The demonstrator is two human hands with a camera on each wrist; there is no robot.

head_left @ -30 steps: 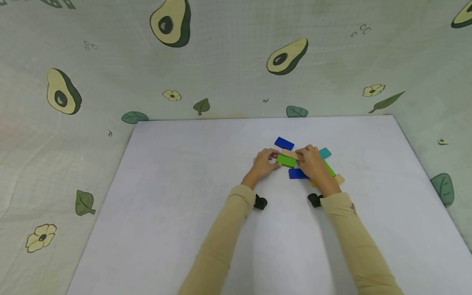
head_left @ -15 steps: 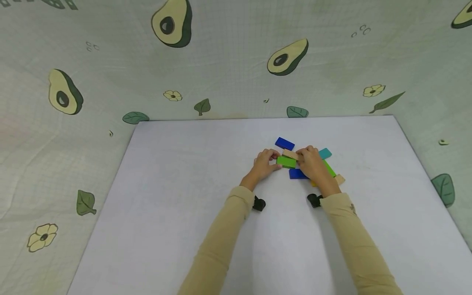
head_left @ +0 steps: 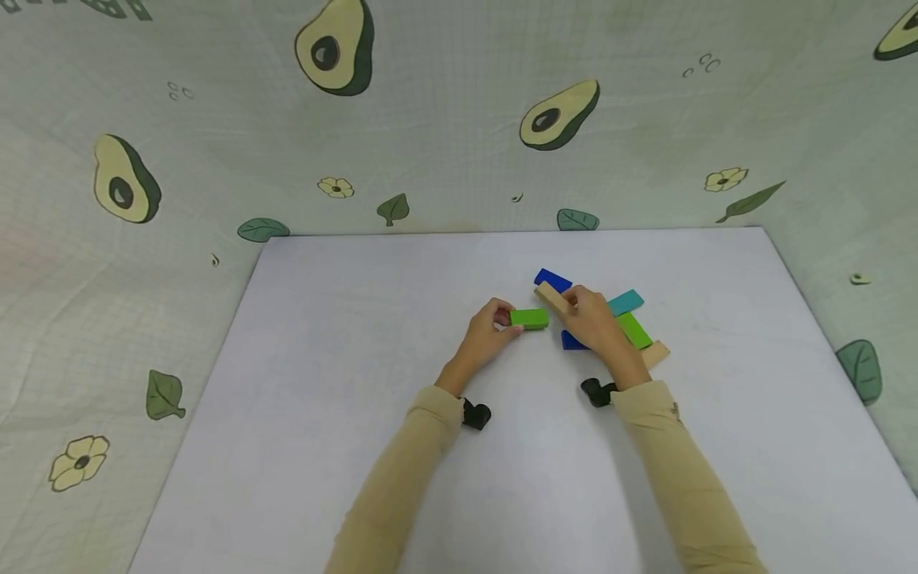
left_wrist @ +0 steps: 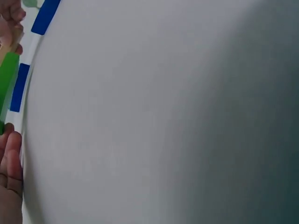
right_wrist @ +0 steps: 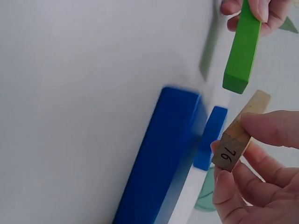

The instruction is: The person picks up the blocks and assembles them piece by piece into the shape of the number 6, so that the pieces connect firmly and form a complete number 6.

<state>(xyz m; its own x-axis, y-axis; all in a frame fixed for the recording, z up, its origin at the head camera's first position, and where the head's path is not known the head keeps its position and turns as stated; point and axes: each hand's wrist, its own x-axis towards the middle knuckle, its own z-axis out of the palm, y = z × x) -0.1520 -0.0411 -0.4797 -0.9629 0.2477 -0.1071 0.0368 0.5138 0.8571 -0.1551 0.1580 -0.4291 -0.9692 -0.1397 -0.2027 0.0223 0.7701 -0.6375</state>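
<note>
My left hand [head_left: 485, 335] pinches one end of a green wooden block [head_left: 529, 320] between thumb and fingers; in the right wrist view that green block [right_wrist: 243, 49] juts out from the fingertips. With thumb and fingers, my right hand [head_left: 594, 323] holds a plain wooden block [head_left: 552, 298], whose end bears a number, seemingly 76, in the right wrist view [right_wrist: 240, 130]. A gap separates the two held blocks. Just behind the plain block lies a blue block [head_left: 551, 279]. Another blue block [head_left: 574, 341] lies partly hidden under my right hand.
Right of my right hand lie a teal block [head_left: 626, 302], a second green block [head_left: 634, 330] and a plain block [head_left: 656, 353], close together on the white table [head_left: 344, 359]. A cloth printed with avocados [head_left: 445, 119] hangs behind the table.
The green and plain blocks, side by side before, are now apart. My left hand has drawn the green one left and nearer; the plain one has shifted left and turned in my right hand.
</note>
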